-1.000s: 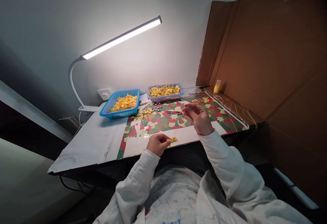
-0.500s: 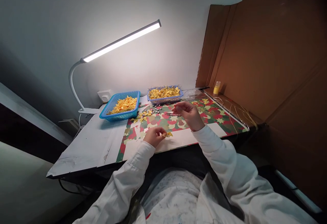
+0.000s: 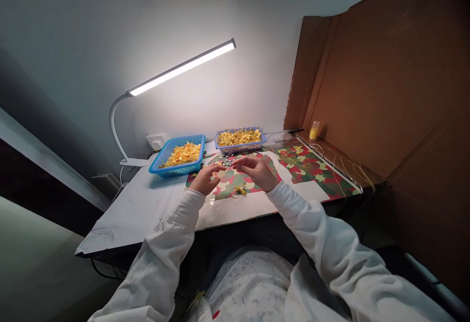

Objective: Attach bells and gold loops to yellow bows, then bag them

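My left hand (image 3: 206, 179) reaches over the patterned sheet with its fingers stretched out and thumb apart, holding nothing that I can see. Across from it, my right hand (image 3: 260, 174) is closed in a pinch; whatever its fingertips hold is too small to make out. Between and just behind the hands lie several small shiny silver beads (image 3: 228, 161), partly hidden by the fingers. A yellow ribbon-like flower with a thin looped cord (image 3: 240, 191) rests on the sheet below the hands, apart from both.
A blue basket (image 3: 176, 170) of yellow petal-like pieces stands at the back left. Behind the hands is a smaller blue-purple basket (image 3: 242, 147) with gold pieces. A lit lamp (image 3: 183, 69) hangs above. Cardboard (image 3: 385, 72) walls the right side, near a small yellow bottle (image 3: 314, 130).
My left hand has let go of the yellow flower, which now lies on the sheet, and has moved up and left. My right hand has moved down and left towards the beads.
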`<action>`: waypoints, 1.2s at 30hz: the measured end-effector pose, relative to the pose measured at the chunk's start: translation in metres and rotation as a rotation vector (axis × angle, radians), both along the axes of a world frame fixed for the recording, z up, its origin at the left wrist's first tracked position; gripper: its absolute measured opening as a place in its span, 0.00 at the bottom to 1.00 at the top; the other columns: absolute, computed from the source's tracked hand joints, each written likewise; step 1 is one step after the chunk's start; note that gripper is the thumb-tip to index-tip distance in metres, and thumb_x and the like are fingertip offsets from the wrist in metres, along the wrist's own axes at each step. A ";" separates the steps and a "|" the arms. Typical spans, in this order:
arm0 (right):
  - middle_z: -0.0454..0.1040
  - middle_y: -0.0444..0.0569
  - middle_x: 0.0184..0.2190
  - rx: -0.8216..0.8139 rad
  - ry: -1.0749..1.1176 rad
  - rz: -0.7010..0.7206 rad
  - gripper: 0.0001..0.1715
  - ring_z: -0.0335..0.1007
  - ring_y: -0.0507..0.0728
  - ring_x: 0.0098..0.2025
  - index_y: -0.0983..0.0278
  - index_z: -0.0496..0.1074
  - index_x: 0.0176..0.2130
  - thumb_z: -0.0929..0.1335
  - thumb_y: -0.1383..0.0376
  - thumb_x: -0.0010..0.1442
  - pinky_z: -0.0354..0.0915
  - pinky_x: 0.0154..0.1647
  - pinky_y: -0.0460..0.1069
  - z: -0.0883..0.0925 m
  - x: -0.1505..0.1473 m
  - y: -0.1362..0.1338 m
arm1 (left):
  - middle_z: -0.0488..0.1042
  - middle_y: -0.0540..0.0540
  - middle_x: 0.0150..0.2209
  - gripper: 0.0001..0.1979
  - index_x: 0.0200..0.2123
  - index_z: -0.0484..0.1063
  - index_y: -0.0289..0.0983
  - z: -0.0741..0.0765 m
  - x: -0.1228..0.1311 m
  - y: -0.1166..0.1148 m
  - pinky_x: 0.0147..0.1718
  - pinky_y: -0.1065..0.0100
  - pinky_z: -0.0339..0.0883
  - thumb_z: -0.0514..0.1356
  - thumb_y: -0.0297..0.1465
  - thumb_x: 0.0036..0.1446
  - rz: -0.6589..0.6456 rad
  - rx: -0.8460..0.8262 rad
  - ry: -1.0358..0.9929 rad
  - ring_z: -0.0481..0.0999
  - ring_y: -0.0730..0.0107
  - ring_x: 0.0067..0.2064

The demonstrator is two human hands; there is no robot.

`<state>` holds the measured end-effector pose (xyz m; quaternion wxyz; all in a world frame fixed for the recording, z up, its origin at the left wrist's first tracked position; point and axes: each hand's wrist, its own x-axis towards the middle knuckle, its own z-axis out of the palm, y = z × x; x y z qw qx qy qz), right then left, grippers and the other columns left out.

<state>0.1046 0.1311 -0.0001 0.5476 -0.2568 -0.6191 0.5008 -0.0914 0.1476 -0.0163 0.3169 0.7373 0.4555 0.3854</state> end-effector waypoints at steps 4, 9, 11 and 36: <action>0.79 0.46 0.33 0.031 -0.005 -0.084 0.13 0.74 0.55 0.37 0.60 0.77 0.31 0.72 0.55 0.48 0.70 0.42 0.51 -0.008 -0.003 0.006 | 0.77 0.46 0.28 0.09 0.27 0.78 0.36 0.004 0.024 -0.009 0.28 0.69 0.65 0.67 0.34 0.41 -0.129 -0.137 -0.130 0.72 0.67 0.29; 0.79 0.48 0.31 0.023 -0.007 -0.184 0.16 0.74 0.55 0.35 0.62 0.76 0.31 0.71 0.53 0.48 0.70 0.40 0.51 -0.034 0.003 0.019 | 0.66 0.49 0.19 0.24 0.18 0.65 0.38 -0.027 0.056 -0.008 0.22 0.70 0.62 0.52 0.49 0.56 -0.073 -0.205 -0.484 0.64 0.74 0.22; 0.78 0.48 0.30 0.023 -0.029 -0.202 0.16 0.74 0.55 0.34 0.63 0.76 0.31 0.71 0.53 0.48 0.70 0.38 0.51 -0.045 0.005 0.021 | 0.66 0.49 0.21 0.23 0.21 0.65 0.38 -0.037 0.059 -0.005 0.23 0.71 0.62 0.50 0.49 0.57 -0.027 -0.216 -0.593 0.64 0.74 0.23; 0.69 0.44 0.31 0.200 -0.444 -0.040 0.13 0.64 0.53 0.34 0.62 0.67 0.33 0.64 0.55 0.59 0.62 0.36 0.48 -0.093 0.001 0.038 | 0.71 0.43 0.47 0.16 0.49 0.68 0.34 -0.085 0.041 0.011 0.40 0.58 0.72 0.57 0.36 0.61 0.048 -0.296 -0.366 0.74 0.64 0.43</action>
